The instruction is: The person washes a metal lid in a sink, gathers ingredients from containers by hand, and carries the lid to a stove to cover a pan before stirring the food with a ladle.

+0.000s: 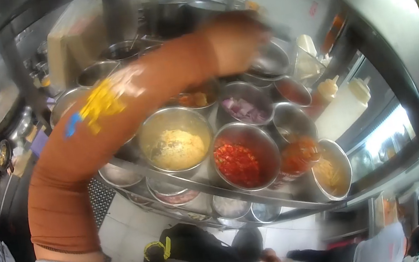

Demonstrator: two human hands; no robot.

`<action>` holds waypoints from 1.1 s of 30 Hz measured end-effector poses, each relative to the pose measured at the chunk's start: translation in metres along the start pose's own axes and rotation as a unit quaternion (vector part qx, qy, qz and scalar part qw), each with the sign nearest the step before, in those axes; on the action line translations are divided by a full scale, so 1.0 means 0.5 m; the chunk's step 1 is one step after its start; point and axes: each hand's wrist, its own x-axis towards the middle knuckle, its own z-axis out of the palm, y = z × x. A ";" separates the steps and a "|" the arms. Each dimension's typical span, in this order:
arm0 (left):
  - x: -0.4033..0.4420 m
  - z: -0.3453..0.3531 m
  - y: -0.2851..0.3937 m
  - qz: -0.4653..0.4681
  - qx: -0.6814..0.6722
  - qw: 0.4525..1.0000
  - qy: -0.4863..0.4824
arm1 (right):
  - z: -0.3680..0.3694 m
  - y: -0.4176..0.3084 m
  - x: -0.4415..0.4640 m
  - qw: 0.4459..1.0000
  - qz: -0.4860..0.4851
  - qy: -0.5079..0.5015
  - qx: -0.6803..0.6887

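Note:
My left arm, in a brown sleeve, reaches across steel containers. My left hand (239, 41) is smeared by motion over the far side of the rack, nearest a round steel bowl (270, 59); its fingers cannot be made out. Below the arm stand a pot of pale yellow minced food (182, 147), a pot of chopped red chillies (237, 162) and a pot of cut purple onion (243, 109). What appears to be my right hand (269, 256) is low at the bottom edge, small and blurred, with a band at its wrist. Its grip is unclear.
A pot of pale shreds (331, 174) stands at the rack's right end, beside a jar with reddish contents (301, 154). White squeeze bottles (345, 106) stand behind. More bowls sit on a lower shelf. Another person (378, 247) is at bottom right.

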 end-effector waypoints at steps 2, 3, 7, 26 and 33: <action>-0.022 -0.024 0.075 0.004 -0.194 0.974 -0.121 | 0.031 0.003 -0.005 0.999 -0.045 0.020 -0.021; -0.037 -0.015 0.091 0.179 -0.210 0.957 -0.086 | 0.071 0.020 0.019 0.997 -0.070 0.036 -0.028; -0.068 -0.005 0.187 0.096 -0.159 0.907 -0.378 | 0.206 0.099 0.117 0.972 -0.095 -0.019 0.216; -0.073 0.089 0.209 0.042 -0.114 0.864 -0.489 | 0.094 0.018 0.000 0.994 -0.039 -0.037 0.096; -0.078 0.099 0.189 0.066 -0.137 0.849 -0.507 | 0.061 0.004 -0.011 0.996 -0.034 0.019 0.083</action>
